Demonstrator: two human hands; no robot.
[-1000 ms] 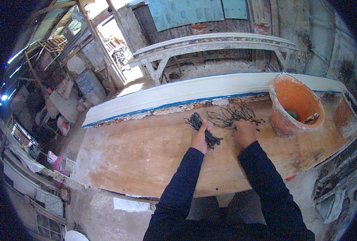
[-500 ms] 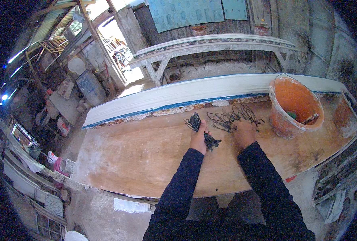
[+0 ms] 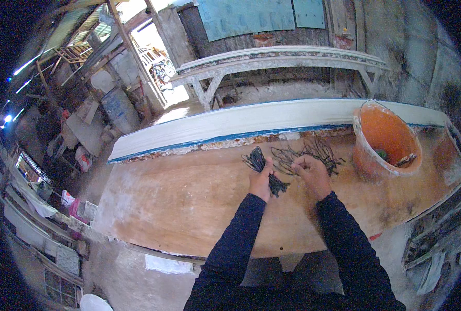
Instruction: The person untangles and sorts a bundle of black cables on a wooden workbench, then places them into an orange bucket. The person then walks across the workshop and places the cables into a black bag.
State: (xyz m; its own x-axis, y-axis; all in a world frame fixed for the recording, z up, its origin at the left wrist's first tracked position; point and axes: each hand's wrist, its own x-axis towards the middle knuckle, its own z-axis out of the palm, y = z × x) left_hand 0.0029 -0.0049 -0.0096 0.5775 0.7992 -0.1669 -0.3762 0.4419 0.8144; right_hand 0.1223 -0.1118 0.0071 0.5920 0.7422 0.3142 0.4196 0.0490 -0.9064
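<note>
A bundle of thin dark wires [image 3: 255,158], bent into loops at the far end, is gripped in my left hand [image 3: 260,182], with its loose ends sticking out below the thumb side. Just right of it, my right hand [image 3: 315,176] is closed in a pinch above the board, and a dark strand seems to run to its fingertips. Behind and around those fingers lies a loose, tangled pile of the same dark wires [image 3: 321,149]. Part of that pile is hidden by the right hand.
The wires lie on a wooden board table [image 3: 189,202]. A long white moulding with a blue edge [image 3: 230,123] runs along its far side. An orange bucket [image 3: 362,150] stands at the right, beside another stained container [image 3: 450,158]. Farther back is a white bench [image 3: 292,63].
My right hand has drawn back slightly from the wire pile and its pinched fingers now show. The left hand still holds the bundle. The whole view has shifted a little.
</note>
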